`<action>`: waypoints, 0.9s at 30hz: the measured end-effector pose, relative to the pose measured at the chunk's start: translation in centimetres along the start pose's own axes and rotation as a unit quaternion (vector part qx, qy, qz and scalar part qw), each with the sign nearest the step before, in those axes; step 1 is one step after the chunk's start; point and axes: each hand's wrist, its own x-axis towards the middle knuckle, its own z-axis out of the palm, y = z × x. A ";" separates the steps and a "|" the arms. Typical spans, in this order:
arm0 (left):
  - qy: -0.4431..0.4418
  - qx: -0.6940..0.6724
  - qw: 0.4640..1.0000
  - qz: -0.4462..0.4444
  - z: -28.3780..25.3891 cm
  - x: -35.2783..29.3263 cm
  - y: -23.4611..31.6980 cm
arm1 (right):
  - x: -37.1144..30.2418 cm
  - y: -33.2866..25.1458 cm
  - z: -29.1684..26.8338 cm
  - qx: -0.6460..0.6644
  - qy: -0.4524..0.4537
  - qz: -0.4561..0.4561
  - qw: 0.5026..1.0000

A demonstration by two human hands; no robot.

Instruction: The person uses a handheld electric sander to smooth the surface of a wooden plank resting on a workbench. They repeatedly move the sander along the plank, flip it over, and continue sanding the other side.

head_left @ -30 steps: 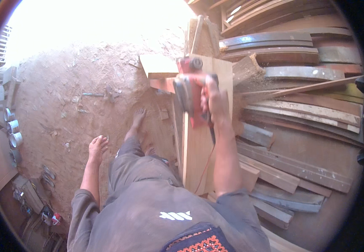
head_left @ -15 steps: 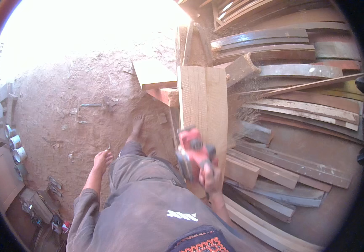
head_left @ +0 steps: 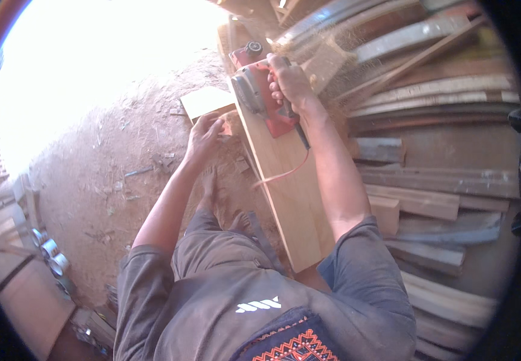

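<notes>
My right hand [head_left: 291, 84] is wrapped around the rear handle of a red electric planer [head_left: 277, 125]. The planer rests on the far part of a long pale board [head_left: 299, 210]. A thin cord hangs from its handle and crosses the board's left edge. My left hand [head_left: 203, 139] is in the air left of the board, fingers loosely bent and apart, nothing seen in it. It is nearest to a pale wooden block [head_left: 205, 99] that lies against the board's left side.
Stacked planks and beams [head_left: 441, 180] fill the right side, close to my right arm. Chips and a thin blue-grey stick [head_left: 139, 171] lie on the dirt floor. Several cans [head_left: 49, 248] stand at the far left. Shavings fly near the planer.
My right hand has pushed the planer far up the board from its near part. My left hand has risen from beside my hip toward the pale block. The view has turned.
</notes>
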 end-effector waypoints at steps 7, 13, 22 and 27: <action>0.045 0.063 0.997 0.010 7.9 0.6 -2.4 | -27.0 12.6 -8.2 -0.098 0.062 -0.008 0.993; 0.043 0.055 0.997 0.026 9.3 -1.4 -2.0 | -51.8 21.3 -10.9 -0.097 0.184 0.162 0.965; 0.023 0.077 0.996 0.031 9.0 -1.2 -1.4 | -44.1 19.5 -10.7 -0.052 0.167 0.115 0.978; 0.039 0.129 0.987 0.091 8.6 -0.7 -3.7 | -32.7 14.5 -9.5 -0.081 0.133 0.088 0.984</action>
